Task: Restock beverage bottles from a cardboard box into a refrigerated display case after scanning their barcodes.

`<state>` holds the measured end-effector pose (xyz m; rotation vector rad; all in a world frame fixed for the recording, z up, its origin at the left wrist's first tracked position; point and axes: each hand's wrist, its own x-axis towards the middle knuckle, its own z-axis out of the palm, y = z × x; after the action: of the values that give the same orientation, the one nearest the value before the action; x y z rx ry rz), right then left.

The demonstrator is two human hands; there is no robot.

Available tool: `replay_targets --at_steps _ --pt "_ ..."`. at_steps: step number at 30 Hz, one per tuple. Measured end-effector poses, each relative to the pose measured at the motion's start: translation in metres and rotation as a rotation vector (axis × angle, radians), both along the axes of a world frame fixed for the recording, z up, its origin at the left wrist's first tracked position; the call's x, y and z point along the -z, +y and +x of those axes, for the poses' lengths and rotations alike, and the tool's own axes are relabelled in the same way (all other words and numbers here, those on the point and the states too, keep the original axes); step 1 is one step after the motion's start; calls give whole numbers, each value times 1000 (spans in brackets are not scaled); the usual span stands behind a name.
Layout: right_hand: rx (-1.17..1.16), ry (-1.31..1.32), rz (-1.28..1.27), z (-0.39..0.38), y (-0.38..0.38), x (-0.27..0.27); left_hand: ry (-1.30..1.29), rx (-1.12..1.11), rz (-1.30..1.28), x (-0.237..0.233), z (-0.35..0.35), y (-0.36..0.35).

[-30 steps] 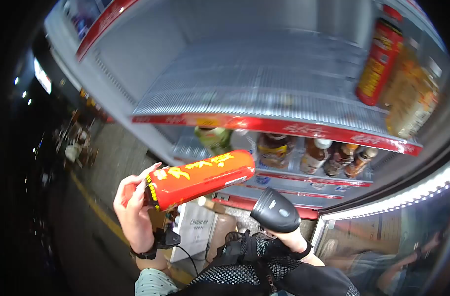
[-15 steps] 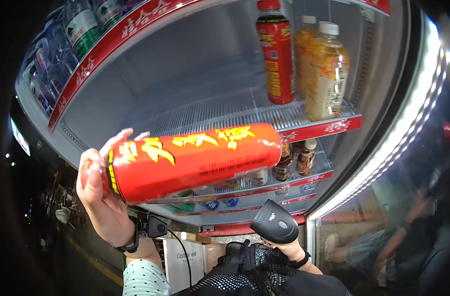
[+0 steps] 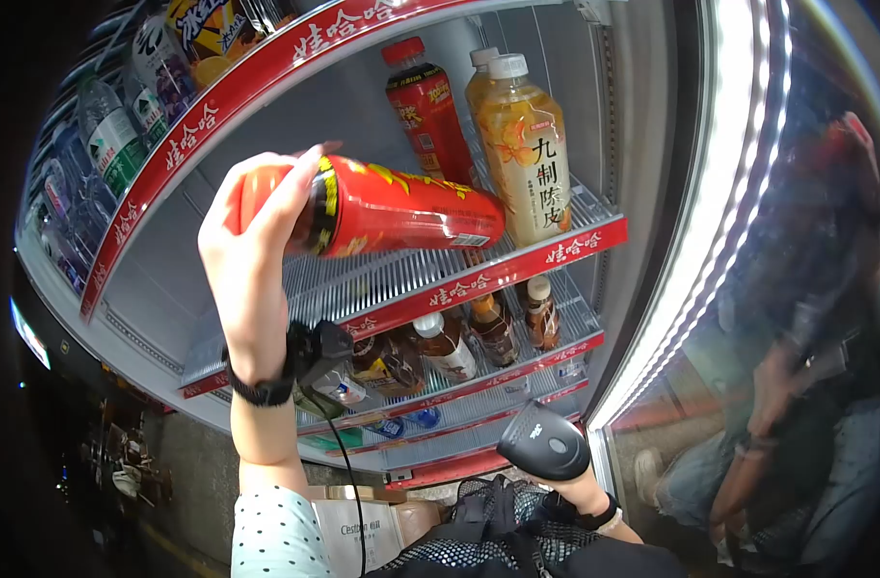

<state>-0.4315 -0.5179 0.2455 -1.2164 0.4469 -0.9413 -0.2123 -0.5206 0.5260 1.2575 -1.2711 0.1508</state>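
My left hand (image 3: 250, 241) is wrapped round the cap end of a red drink bottle (image 3: 416, 214) with yellow lettering. The bottle lies nearly level over a fridge shelf, its base pointing right towards a yellow drink bottle (image 3: 527, 159) with a white cap. Behind it stands another red bottle (image 3: 430, 116), partly covered. Low in the view, my right hand (image 3: 583, 491) grips a black barcode scanner (image 3: 544, 445), whose body hides most of the fingers.
The shelf's red front strip (image 3: 459, 289) runs below the held bottle. Brown drink bottles (image 3: 450, 349) stand one shelf down. Water bottles (image 3: 112, 140) fill the upper left. On the right is the glass door (image 3: 748, 366) with a bright light strip (image 3: 691, 279). A white carton (image 3: 355, 530) sits below.
My left hand has moved up and into the fridge with the red bottle, its base now beside the yellow bottle. The view has shifted closer to the shelf. The scanner stays low.
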Motion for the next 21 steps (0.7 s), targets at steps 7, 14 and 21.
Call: replay_targets --at_steps 7,14,21 --pt "-42 -26 90 4 -8 1 -11 -19 -94 -16 16 -56" --pt "-146 -16 200 14 -16 12 81 -3 -88 -12 15 -95" --pt "-154 9 170 17 -15 8 -20 116 184 -19 4 -115"
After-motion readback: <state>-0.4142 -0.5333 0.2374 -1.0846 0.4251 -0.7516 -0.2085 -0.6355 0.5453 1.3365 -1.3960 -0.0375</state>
